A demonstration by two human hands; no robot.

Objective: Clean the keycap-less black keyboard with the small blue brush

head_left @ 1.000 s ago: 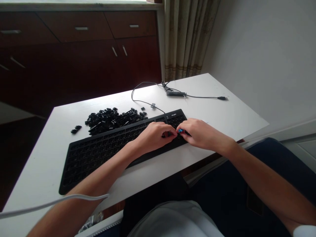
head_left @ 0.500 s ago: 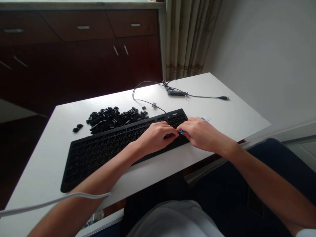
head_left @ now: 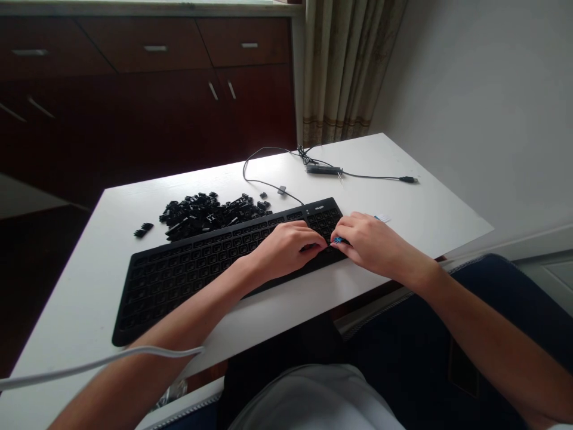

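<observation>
Soft daylight falls evenly on the white surface (head_left: pixel 403 203); the dark cabinets (head_left: pixel 134 107) at far left sit dim; edges bend slightly.

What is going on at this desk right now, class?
A person sits at a white table, both hands on the right end of a black keyboard whose keycaps are off. The left hand presses on the keyboard; the right hand pinches a small blue tool against it. A pile of loose black keycaps lies behind the keyboard, and its cable trails across the table's far side.
</observation>
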